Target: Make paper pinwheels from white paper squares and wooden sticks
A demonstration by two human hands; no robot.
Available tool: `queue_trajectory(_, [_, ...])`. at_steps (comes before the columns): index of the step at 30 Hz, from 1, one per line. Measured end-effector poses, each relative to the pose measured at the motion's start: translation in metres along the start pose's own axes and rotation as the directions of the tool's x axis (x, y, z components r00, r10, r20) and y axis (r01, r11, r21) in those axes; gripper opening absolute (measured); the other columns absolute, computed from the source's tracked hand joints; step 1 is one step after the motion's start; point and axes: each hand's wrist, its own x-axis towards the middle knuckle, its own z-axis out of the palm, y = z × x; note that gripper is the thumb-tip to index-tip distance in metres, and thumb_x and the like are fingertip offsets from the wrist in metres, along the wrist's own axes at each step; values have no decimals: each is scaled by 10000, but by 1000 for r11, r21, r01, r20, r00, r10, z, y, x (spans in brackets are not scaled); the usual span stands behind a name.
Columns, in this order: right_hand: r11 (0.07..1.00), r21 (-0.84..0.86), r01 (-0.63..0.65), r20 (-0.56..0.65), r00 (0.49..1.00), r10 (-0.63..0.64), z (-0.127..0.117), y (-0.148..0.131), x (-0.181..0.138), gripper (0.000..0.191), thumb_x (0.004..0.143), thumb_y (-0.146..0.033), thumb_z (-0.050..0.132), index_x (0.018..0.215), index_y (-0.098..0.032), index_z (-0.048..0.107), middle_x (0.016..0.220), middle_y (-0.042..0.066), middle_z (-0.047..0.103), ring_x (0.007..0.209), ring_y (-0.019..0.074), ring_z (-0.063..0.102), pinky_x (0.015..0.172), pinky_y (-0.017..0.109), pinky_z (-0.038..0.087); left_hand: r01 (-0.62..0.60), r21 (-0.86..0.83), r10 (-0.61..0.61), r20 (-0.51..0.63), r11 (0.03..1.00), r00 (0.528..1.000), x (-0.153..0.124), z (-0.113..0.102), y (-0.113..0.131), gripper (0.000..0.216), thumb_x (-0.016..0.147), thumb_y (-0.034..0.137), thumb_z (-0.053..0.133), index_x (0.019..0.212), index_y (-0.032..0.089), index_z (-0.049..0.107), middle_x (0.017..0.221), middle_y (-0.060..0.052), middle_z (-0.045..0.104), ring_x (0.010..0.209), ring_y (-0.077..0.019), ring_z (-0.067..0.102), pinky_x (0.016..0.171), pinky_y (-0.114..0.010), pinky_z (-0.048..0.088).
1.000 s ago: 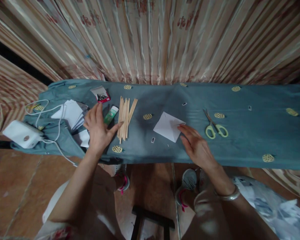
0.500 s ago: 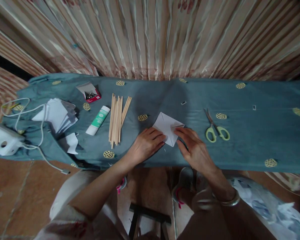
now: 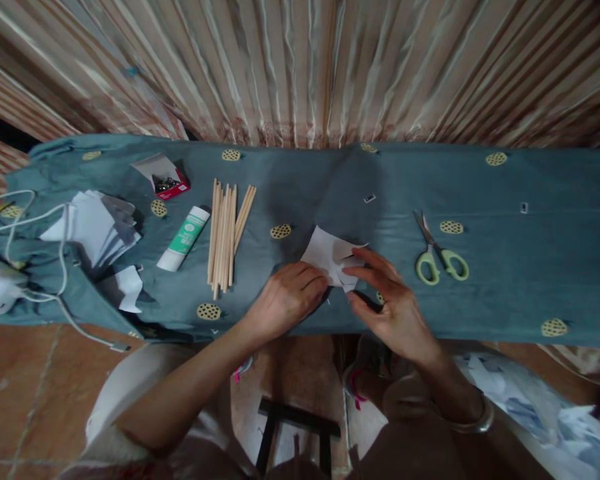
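"So, how do your hands stand?"

"Nearest, my left hand (image 3: 287, 300) rests on the left side of the white paper (image 3: 321, 247), fingers close together; whether they pinch it or only press it, I can't tell. My right hand (image 3: 393, 307) is spread, thumb apart from the fingers, fingertips at the right side, where a flap (image 3: 343, 249) looks lifted."

"And where is the paper?"

"Mid-scene, between my hands, on the blue cloth (image 3: 500, 280)."

"Which step would you call that?"

"Working that flap, I'd judge. The next move calls for a steady left hand and light right fingers; otherwise the sheet could skid or crease crookedly."

"What's around you?"

"To the right, scissors (image 3: 431, 247), handles towards me. To the left, a white-and-green tube (image 3: 184, 238), with wooden sticks (image 3: 223, 237) just beside it. Farther left, a red box (image 3: 174, 191) with its lid up; farthest, a striped curtain (image 3: 310, 73)."
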Motion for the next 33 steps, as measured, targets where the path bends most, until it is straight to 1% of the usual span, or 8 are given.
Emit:
queue_trajectory(4, [995, 87, -43, 38, 998, 39, 4, -3, -7, 111, 850, -260, 633, 931, -304, 696, 1408, 23, 511, 1336, 291, 433, 1103, 524, 352, -32, -47, 32, -1, 998, 999, -10, -4, 11, 144, 927, 169, 514, 930, 124, 651, 966, -86, 717, 916, -181, 649, 808, -321, 554])
queue_trajectory(9, [991, 98, -87, 0, 996, 88, 11, -5, -7, 85, 856, -283, 637, 853, -301, 720, 1412, 9, 507, 1366, 305, 395, 1130, 552, 313, 11, -73, -11, 5, 997, 1000, -17, -2, 13, 157, 924, 191, 531, 1014, 130, 645, 998, -86, 714, 970, -189, 638, 838, -337, 540])
queue_trajectory(12, [992, 84, -91, -44, 995, 95, 10, -7, -2, 80, 833, -314, 663, 891, -305, 718, 1412, 16, 511, 1368, 306, 395, 1125, 552, 329, 40, -83, -39, 15, 996, 999, -16, -3, 9, 142, 922, 196, 539, 987, 138, 651, 961, -82, 710, 945, -187, 634, 818, -328, 529])
queue_trajectory(16, [985, 78, -155, -96, 982, 162, -2, -11, 3, 195, 863, -300, 612, 1046, -312, 678, 1382, 37, 539, 1310, 285, 471, 1113, 519, 359, 73, -105, -72, 13, 992, 997, -16, -10, 2, 142, 926, 172, 522, 942, 147, 660, 924, -76, 705, 880, -176, 623, 775, -319, 519])
queue_trajectory(19, [993, 24, -115, -79, 990, 117, -6, -13, 2, 202, 867, -248, 578, 1041, -299, 667, 1308, 54, 591, 1231, 283, 535, 1060, 521, 409, 86, -131, -87, 1, 988, 996, -19, -13, 1, 148, 928, 185, 525, 941, 156, 670, 913, -71, 701, 851, -173, 615, 754, -318, 516])
queue_trajectory(23, [1000, -20, 1, 21, 1000, 0, 2, -15, -6, 180, 833, -203, 605, 986, -271, 671, 1244, 65, 622, 1153, 273, 567, 981, 485, 468, 108, -168, -109, 6, 980, 994, -23, -9, 2, 146, 920, 189, 543, 975, 154, 672, 940, -68, 691, 856, -171, 601, 759, -312, 512])
queue_trajectory(28, [999, 39, -36, 63, 997, 34, 15, -15, -10, 85, 866, -271, 619, 907, -289, 692, 1232, 42, 621, 1135, 252, 566, 972, 458, 468, 158, -222, -157, 25, 962, 987, -23, -6, 3, 152, 920, 236, 551, 940, 161, 682, 927, -68, 683, 871, -175, 602, 781, -327, 511])
queue_trajectory(33, [995, 71, -73, 1, 997, 73, 21, -13, -4, 81, 867, -272, 621, 843, -274, 698, 1208, 42, 635, 1127, 249, 568, 963, 447, 473, 187, -273, -192, 10, 944, 981, -23, -4, 5, 154, 922, 221, 546, 1022, 162, 647, 952, -67, 695, 897, -174, 625, 810, -324, 517])
